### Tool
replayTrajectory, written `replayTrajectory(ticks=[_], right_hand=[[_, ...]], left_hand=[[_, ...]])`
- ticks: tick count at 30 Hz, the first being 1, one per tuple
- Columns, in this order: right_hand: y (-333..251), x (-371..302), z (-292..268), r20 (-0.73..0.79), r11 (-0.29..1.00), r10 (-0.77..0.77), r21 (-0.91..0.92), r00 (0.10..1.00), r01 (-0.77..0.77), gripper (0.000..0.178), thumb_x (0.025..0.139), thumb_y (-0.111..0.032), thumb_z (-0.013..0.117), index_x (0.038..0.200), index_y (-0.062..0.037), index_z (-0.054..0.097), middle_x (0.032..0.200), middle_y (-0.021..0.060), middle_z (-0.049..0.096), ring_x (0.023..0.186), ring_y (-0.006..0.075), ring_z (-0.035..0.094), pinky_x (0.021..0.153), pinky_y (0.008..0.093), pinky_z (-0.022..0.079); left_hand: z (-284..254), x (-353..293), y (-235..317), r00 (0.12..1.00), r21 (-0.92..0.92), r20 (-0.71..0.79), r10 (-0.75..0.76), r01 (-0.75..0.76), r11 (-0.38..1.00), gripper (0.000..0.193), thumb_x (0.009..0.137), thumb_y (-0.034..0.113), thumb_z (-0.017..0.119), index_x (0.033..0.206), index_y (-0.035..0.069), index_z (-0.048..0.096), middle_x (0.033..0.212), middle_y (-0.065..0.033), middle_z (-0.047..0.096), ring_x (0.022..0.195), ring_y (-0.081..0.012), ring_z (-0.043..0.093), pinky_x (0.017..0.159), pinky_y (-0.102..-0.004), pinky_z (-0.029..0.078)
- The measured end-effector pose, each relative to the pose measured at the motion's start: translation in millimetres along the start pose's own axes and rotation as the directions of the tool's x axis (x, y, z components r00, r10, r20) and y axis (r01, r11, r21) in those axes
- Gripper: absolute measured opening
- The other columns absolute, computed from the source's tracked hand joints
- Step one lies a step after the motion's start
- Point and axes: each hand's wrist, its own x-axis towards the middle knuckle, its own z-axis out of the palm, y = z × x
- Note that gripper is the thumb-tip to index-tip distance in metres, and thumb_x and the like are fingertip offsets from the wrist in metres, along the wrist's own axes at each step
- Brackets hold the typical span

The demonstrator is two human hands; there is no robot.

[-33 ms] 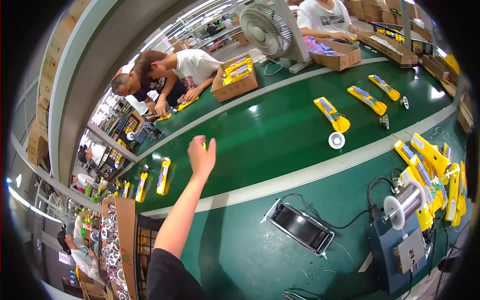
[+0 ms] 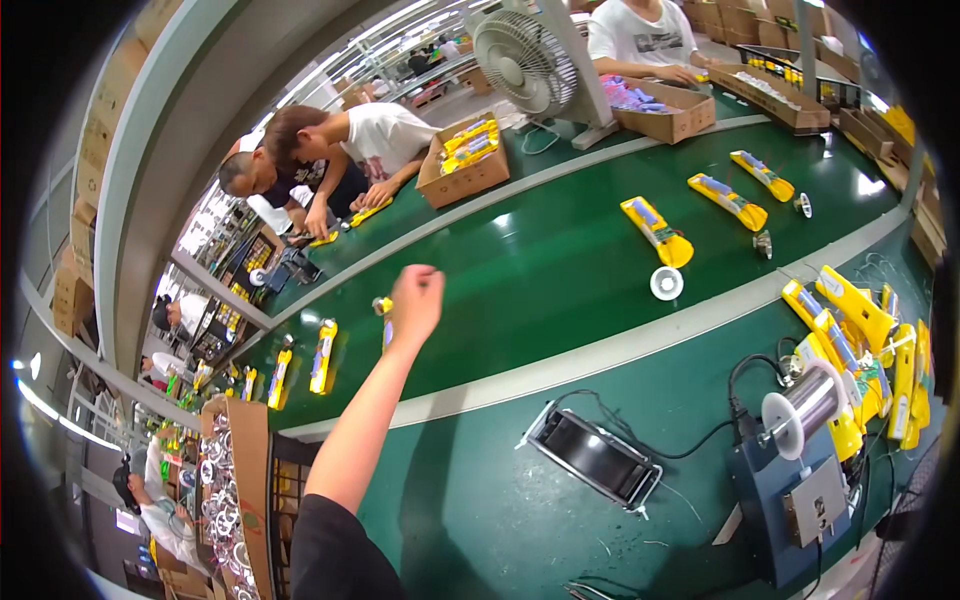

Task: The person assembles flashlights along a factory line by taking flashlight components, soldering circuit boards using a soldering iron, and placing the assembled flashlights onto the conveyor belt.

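1. While the left hand (image 2: 415, 308) hovers over the green belt (image 2: 520, 270), its fingers (image 2: 430, 278) curl in toward the palm; whether they pinch anything cannot be told.
2. Partly hidden behind the hand, a yellow piece (image 2: 387, 330) shows at its left side, over the belt; contact between the two is unclear.
3. Farther left, two yellow bodies (image 2: 323, 358) lie near each other on the belt; well to the right, three yellow casings (image 2: 656, 232) lie in a slanting row.
4. On the near counter (image 2: 490, 500), a black roll (image 2: 595, 455) sits in a wire frame, left of a spool (image 2: 805, 405) mounted on a blue box (image 2: 775, 490).
5. Across the belt, co-workers (image 2: 385, 135) bend over yellow parts beside a filled carton (image 2: 462, 180).
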Motion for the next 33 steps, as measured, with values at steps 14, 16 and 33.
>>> replayTrajectory(ticks=[14, 16, 33], right_hand=[[2, 23, 8, -0.228, 1.0, -0.031, -0.006, 0.973, 0.031, 0.013, 0.082, -0.009, 0.053, 0.09, -0.0009, 0.045, 0.068, 0.0046, 0.054, 0.06, 0.0097, 0.051, 0.056, 0.0233, 0.042], [3, 22, 9, -0.251, 0.999, -0.036, -0.008, 0.967, 0.035, 0.013, 0.082, -0.009, 0.053, 0.09, -0.001, 0.046, 0.068, 0.0047, 0.054, 0.06, 0.0098, 0.051, 0.056, 0.0232, 0.042], [15, 7, 11, -0.227, 0.94, -0.289, 0.119, 0.93, 0.321, 0.013, 0.08, -0.007, 0.053, 0.088, -0.0004, 0.046, 0.059, 0.006, 0.051, 0.048, 0.0093, 0.045, 0.044, 0.0215, 0.037]], left_hand=[[193, 38, 220, 0.647, -0.016, 0.745, 0.162, -0.226, 0.974, 0.069, 0.078, 0.063, 0.033, 0.102, 0.002, 0.053, 0.098, -0.0187, 0.058, 0.092, -0.0314, 0.055, 0.079, -0.0379, 0.044], [195, 38, 217, 0.685, 0.06, 0.725, 0.073, -0.168, 0.984, 0.066, 0.079, 0.062, 0.032, 0.098, 0.003, 0.054, 0.093, -0.0178, 0.059, 0.089, -0.0314, 0.056, 0.077, -0.0379, 0.045], [15, -39, 81, 0.825, 0.159, 0.554, -0.115, 0.031, 0.987, 0.037, 0.069, 0.005, 0.052, 0.105, 0.012, 0.045, 0.101, -0.0251, 0.044, 0.09, -0.0389, 0.049, 0.076, -0.0415, 0.043]])
